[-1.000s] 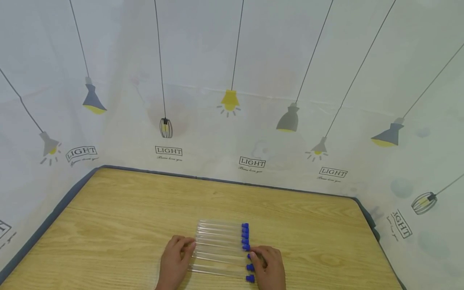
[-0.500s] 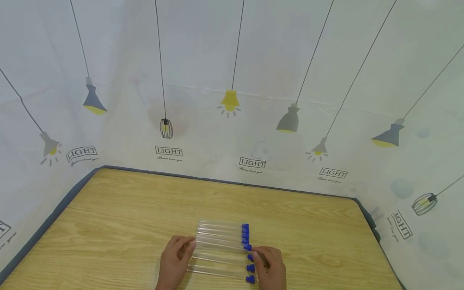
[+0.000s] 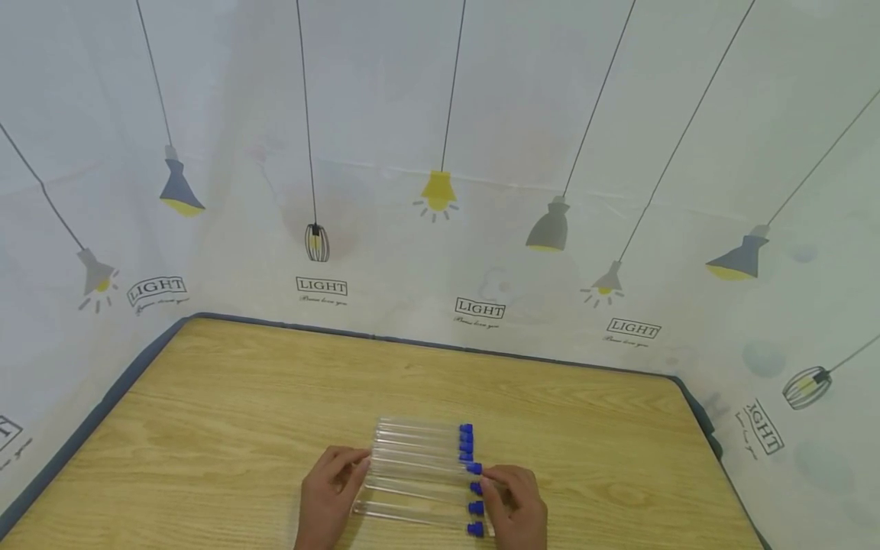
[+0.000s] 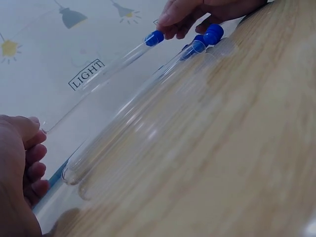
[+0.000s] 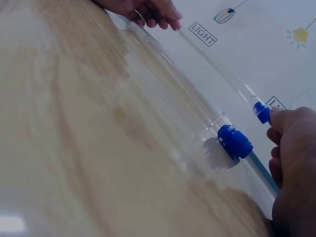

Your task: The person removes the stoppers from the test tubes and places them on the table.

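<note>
A clear glass test tube point(image 4: 94, 91) is raised above the others, stretched between both hands. My left hand point(image 3: 328, 489) pinches its rounded end between thumb and fingers. At the other end, my right hand point(image 3: 517, 500) pinches the blue stopper point(image 5: 262, 113). The stopper's narrower part sits inside the tube's mouth in the right wrist view. Below, several more clear test tubes point(image 3: 415, 490) lie side by side on the table, their blue stoppers point(image 3: 475, 507) lined up toward the right hand. In the right wrist view the nearest of these stoppers point(image 5: 235, 141) overlap one another.
The wood-grain table point(image 3: 241, 405) has a dark blue edge point(image 3: 440, 346) at the back. Behind it hangs a pale sheet point(image 3: 385, 137) printed with pendant lamps and the word LIGHT.
My right hand has shifted slightly to the right, and the held tube's blue stopper has moved right with it, out past the row behind. The left hand stays almost where it was.
</note>
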Tool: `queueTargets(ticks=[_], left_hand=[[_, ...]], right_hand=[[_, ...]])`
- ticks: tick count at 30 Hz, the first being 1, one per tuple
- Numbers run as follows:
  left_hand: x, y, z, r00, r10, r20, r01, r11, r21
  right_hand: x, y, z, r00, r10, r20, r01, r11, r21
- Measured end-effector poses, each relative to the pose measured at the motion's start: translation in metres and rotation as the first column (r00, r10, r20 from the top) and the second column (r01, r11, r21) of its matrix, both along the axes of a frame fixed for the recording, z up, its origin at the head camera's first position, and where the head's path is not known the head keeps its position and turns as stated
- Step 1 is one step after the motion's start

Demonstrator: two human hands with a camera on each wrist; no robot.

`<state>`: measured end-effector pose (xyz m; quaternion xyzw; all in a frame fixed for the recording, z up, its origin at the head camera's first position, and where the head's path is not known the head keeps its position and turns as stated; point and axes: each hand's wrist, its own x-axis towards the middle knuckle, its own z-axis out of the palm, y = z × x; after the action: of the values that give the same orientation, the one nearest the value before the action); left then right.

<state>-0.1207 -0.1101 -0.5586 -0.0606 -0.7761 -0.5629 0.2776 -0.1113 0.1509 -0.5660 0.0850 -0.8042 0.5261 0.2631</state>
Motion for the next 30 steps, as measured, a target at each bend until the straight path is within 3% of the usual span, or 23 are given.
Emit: queueTargets(ticks=[4,10,15,20,24,27,30], left_hand=[[0.004,0.003,0.016,0.998,-0.02,-0.062,0.021,1.0,0.012],[0.009,0.003,0.032,0.997,-0.072,-0.015,0.073,0.997,0.031],[0.009,0.0,0.028,0.986,-0.168,-0.019,0.169,0.978,0.124],[0.005,0.0,0.009,0.978,-0.208,-0.018,0.206,0.951,0.231],[0.002,-0.001,-0.002,0.977,-0.213,0.019,0.199,0.937,0.286],[0.003,-0.002,-0.003,0.967,-0.252,0.022,0.233,0.92,0.317],[0.003,-0.003,-0.001,0.953,-0.302,0.001,0.284,0.896,0.34]], right_hand=[[0.004,-0.005,0.012,0.999,0.031,-0.021,-0.033,0.993,-0.114],[0.005,-0.007,0.016,0.998,0.064,-0.011,-0.065,0.958,-0.278],[0.006,-0.008,0.01,0.996,0.078,0.042,-0.056,0.92,-0.389],[0.007,-0.009,0.011,0.993,0.093,0.074,-0.053,0.906,-0.419],[0.006,-0.007,0.009,0.991,0.133,0.025,-0.112,0.908,-0.403],[0.003,-0.004,0.005,0.982,0.187,-0.031,-0.185,0.914,-0.362],[0.0,-0.001,0.003,0.948,0.269,-0.168,-0.309,0.903,-0.298]])
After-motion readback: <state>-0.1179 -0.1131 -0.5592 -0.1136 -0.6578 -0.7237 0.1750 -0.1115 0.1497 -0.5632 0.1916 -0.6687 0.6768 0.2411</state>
